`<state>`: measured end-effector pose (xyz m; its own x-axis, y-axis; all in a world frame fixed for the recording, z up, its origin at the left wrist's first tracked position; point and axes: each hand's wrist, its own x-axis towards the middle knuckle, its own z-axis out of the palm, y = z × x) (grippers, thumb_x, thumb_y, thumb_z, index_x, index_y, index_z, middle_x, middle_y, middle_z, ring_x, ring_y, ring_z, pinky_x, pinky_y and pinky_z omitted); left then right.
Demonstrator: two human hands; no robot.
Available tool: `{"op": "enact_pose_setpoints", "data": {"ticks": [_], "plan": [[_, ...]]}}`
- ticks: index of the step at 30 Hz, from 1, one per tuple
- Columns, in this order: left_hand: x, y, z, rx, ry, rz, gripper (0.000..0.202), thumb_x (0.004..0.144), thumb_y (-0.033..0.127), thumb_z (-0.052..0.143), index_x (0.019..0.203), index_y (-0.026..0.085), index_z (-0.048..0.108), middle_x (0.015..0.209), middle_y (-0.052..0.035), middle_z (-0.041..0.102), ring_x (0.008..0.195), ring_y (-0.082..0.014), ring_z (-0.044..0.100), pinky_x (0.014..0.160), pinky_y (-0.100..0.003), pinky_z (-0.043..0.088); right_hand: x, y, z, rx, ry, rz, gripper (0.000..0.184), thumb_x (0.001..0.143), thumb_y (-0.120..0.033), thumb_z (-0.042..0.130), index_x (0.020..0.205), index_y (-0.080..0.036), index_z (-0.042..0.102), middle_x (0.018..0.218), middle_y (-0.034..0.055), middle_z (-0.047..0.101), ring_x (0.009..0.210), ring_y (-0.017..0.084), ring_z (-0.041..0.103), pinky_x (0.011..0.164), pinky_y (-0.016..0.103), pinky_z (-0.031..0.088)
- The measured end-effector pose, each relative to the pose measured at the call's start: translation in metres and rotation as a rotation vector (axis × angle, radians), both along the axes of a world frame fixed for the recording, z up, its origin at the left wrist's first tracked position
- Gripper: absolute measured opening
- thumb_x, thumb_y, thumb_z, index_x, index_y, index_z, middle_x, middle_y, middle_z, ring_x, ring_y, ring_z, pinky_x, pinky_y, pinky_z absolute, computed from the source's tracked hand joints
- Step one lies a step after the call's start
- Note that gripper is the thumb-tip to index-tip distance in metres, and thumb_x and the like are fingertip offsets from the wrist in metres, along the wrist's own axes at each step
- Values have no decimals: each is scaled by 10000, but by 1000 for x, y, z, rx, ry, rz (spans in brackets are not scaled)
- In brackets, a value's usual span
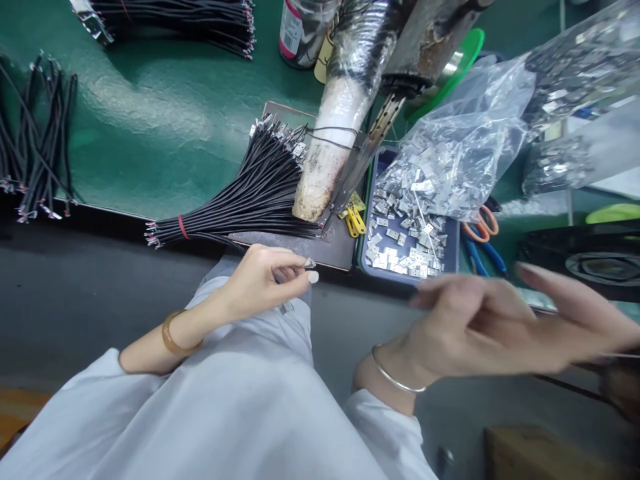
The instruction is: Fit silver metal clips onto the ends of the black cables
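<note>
My left hand (263, 277) is closed in a pinch on a small metal terminal clip (310, 264) just below the front edge of the green bench. Beside it lies a tied bundle of black wires (250, 197) with a red band, fanned toward a wrapped machine post (333, 143). My right hand (505, 323) is stretched out to the right, blurred by motion, fingers extended; a thin wire seems to run past its fingertips. It hovers in front of a blue tray (453, 257) of small metal clips (405, 243).
A clear plastic bag (465, 153) of more clips spills into the tray. Yellow clippers (355, 219) and orange-handled scissors (480, 227) lie near it. More black wire bundles (40, 143) sit at the left and a further bundle (180, 20) at the top. A bottle (300, 30) stands at the back.
</note>
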<state>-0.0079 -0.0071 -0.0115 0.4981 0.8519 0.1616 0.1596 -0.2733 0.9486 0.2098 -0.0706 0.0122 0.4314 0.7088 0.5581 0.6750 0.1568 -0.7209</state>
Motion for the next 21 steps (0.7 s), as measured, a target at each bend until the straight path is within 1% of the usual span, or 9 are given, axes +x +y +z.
{"op": "enact_pose_setpoints", "data": {"ticks": [1, 2, 4, 6, 9, 12, 16, 19, 21], "plan": [[-2, 0, -2, 36, -10, 30, 183, 909, 228, 670, 770, 136, 746, 666, -24, 710, 564, -103, 604, 552, -199, 490, 4, 6, 2, 6, -39, -62, 68, 966, -336, 639, 1007, -282, 637, 780, -15, 665, 524, 171, 671, 456, 330, 475], [-2, 1, -5, 104, -11, 76, 164, 924, 227, 668, 811, 141, 751, 733, -40, 738, 625, -119, 643, 593, -213, 516, 8, 12, 2, -66, -87, -75, 75, 936, -321, 676, 940, -261, 633, 744, -19, 666, 568, 178, 692, 505, 321, 511], [-1, 7, -10, 316, 39, 180, 163, 956, 207, 638, 851, 155, 751, 848, -69, 763, 765, -155, 677, 723, -269, 545, 22, 27, -3, -244, -202, -34, 152, 871, -325, 727, 807, -242, 616, 692, -19, 669, 595, 178, 676, 578, 316, 537], [2, 16, -16, 530, 177, 238, 222, 987, 178, 570, 857, 168, 750, 901, -94, 755, 849, -197, 656, 822, -351, 526, 39, 42, -9, -340, -270, 18, 147, 836, -317, 720, 757, -237, 625, 710, -6, 692, 606, 174, 655, 595, 313, 522], [9, 27, -24, 693, 400, 258, 291, 1002, 170, 515, 801, 174, 727, 853, -107, 709, 857, -242, 604, 776, -387, 470, 60, 62, -14, -481, -304, 107, 153, 751, -253, 723, 654, -230, 607, 668, -12, 674, 563, 153, 596, 574, 298, 471], [11, 30, -27, 782, 422, 246, 285, 995, 158, 507, 782, 172, 697, 850, -106, 701, 843, -245, 592, 745, -373, 442, 68, 76, -10, -619, -286, 195, 165, 682, -199, 726, 603, -228, 583, 559, -47, 596, 500, 130, 527, 543, 281, 422], [3, 25, -19, 727, 200, 118, 208, 1001, 173, 523, 879, 162, 691, 791, -71, 699, 763, -196, 608, 741, -327, 474, 63, 79, -6, -650, -296, 216, 170, 632, -152, 677, 569, -228, 540, 528, -63, 548, 493, 116, 500, 537, 266, 393], [-4, 24, -12, 547, 16, 12, 162, 983, 175, 576, 880, 164, 701, 785, -56, 729, 713, -155, 636, 706, -278, 487, 49, 69, -7, -490, -377, 130, 151, 661, -154, 640, 589, -233, 534, 568, -46, 566, 543, 128, 529, 553, 272, 402], [-6, 25, -9, 352, -51, -23, 157, 961, 201, 609, 851, 166, 715, 758, -42, 743, 675, -138, 647, 656, -249, 482, 33, 57, -7, -332, -388, 66, 154, 720, -169, 635, 622, -240, 539, 603, -37, 590, 549, 129, 537, 555, 278, 437]]}}
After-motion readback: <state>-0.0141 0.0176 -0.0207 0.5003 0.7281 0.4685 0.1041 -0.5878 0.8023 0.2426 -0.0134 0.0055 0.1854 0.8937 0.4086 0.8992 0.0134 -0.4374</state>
